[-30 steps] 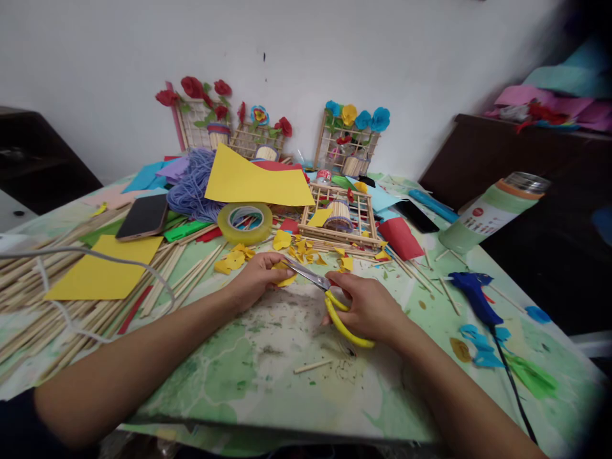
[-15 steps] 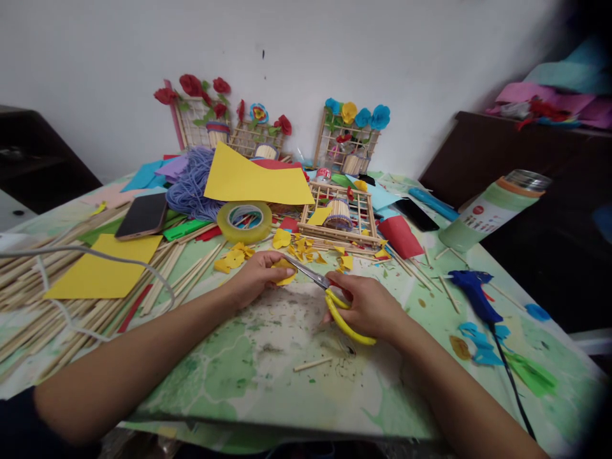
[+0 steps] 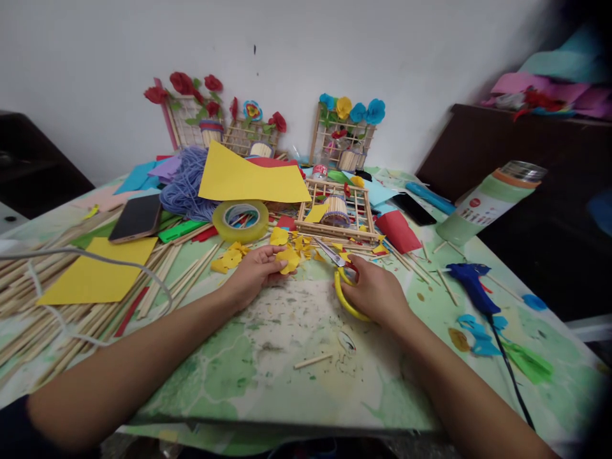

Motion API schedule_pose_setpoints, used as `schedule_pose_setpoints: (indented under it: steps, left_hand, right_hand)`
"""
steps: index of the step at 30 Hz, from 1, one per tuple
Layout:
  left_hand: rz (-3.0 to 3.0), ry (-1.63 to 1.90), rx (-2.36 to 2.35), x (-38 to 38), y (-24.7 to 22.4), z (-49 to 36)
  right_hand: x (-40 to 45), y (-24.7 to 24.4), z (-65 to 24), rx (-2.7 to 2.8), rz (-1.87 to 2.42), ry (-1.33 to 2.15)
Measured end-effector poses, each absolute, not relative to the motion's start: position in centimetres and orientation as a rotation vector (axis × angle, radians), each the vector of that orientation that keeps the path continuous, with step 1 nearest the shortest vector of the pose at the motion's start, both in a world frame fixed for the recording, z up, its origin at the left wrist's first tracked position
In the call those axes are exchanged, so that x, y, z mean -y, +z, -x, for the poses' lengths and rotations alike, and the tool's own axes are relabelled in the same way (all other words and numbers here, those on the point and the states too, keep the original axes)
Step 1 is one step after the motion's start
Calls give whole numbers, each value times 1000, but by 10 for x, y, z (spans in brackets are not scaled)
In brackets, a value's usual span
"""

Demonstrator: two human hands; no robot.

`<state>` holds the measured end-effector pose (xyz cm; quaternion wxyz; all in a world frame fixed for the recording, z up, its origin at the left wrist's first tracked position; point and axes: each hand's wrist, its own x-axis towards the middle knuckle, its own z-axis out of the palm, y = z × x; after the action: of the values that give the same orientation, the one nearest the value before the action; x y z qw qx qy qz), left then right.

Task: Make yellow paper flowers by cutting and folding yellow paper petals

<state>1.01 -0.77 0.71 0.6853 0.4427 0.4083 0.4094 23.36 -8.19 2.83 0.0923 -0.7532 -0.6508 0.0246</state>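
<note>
Between the thumb and fingers of my left hand (image 3: 258, 273) is a small yellow paper petal piece (image 3: 289, 261) with a rounded, cut edge. My right hand (image 3: 377, 288) grips a pair of scissors (image 3: 352, 305) by its yellow handles. The metal blades point up and left, apart from the paper, and look nearly closed. Several yellow paper scraps (image 3: 301, 244) lie just beyond my hands. More cut yellow pieces (image 3: 230, 256) are gathered left of them, near my left hand.
Wooden sticks (image 3: 90, 319), a phone (image 3: 136, 218) and a tape roll (image 3: 240, 222) lie left. A stick frame (image 3: 368, 223) and yellow sheet (image 3: 253, 178) are behind. At right are a blue glue gun (image 3: 471, 287) with its cord and a leaning bottle (image 3: 488, 207).
The scissors have come away from the yellow paper, moving right and slightly up with my right hand. My left hand has turned the paper piece, showing more of its face.
</note>
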Motion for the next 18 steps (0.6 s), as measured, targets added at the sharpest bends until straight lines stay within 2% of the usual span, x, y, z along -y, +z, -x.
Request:
schedule_pose_setpoints:
  steps: [11, 18]
  left_hand:
    - [-1036, 903, -938, 12, 5, -12]
    - [-1903, 778, -917, 31, 10, -12]
  right_hand:
    - [78, 25, -238, 1867, 2224, 58]
    - [76, 26, -248, 1833, 2218, -37]
